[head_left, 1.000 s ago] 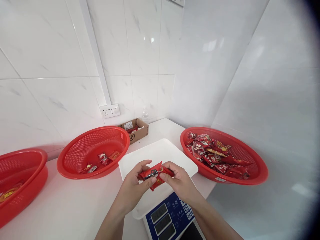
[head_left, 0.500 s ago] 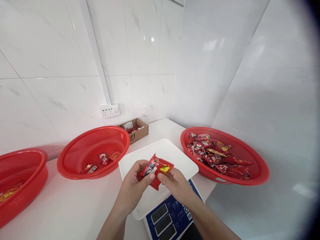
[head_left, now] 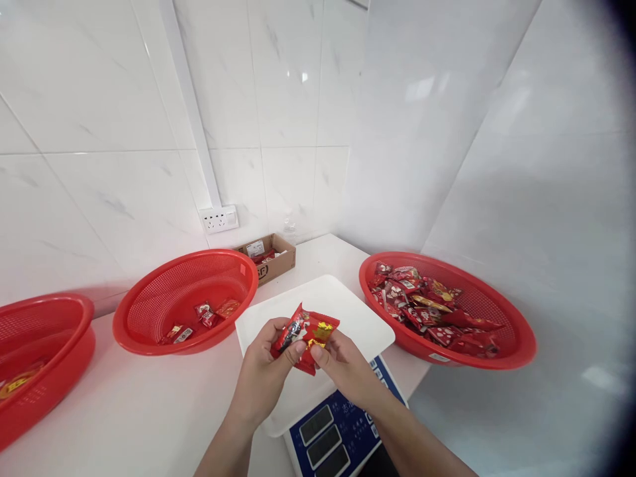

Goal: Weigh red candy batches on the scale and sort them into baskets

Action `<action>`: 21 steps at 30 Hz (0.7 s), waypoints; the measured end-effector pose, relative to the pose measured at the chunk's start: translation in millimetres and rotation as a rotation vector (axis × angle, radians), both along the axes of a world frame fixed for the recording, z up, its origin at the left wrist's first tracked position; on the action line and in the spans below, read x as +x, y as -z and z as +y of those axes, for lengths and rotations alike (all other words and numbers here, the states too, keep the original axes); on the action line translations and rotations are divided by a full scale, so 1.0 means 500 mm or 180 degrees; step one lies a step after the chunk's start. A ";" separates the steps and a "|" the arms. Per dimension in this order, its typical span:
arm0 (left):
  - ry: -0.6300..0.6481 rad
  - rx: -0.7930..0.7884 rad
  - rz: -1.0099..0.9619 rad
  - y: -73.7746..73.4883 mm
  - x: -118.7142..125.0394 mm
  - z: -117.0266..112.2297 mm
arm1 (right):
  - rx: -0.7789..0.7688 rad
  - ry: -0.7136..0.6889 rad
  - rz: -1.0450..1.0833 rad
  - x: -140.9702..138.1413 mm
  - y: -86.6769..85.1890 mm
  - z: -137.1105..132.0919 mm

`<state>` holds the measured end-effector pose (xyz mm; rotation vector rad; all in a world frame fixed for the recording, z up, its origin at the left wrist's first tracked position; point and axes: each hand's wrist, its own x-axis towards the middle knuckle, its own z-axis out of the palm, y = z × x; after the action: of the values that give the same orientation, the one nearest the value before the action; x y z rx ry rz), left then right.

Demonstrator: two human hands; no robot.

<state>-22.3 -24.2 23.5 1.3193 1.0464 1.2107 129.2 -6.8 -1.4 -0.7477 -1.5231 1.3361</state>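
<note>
Above the scale and its white tray, the left hand and right hand each pinch the red packets in a narrow grip. The packets are now fanned upright; a second ago they lay flatter. The scale's lettering is unreadable. Beyond, the right basket holds more.

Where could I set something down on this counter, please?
Bare counter lies in front of the middle basket, left of the scale tray, and behind, between the cardboard box and the right basket. That basket is full; the left hand and right hand hold packets over the tray.
</note>
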 end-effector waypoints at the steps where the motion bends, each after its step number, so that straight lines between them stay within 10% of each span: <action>1: 0.0033 -0.0025 0.0018 0.000 -0.002 0.001 | -0.0026 0.0070 0.0011 0.000 0.002 0.000; 21: -0.0186 0.0191 0.0862 0.006 -0.002 -0.003 | 0.0050 0.0032 0.0033 -0.003 0.002 -0.010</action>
<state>-23.4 -25.8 20.6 1.5394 1.2557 1.1344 127.4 -11.7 -2.3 -0.7365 -1.5184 1.3173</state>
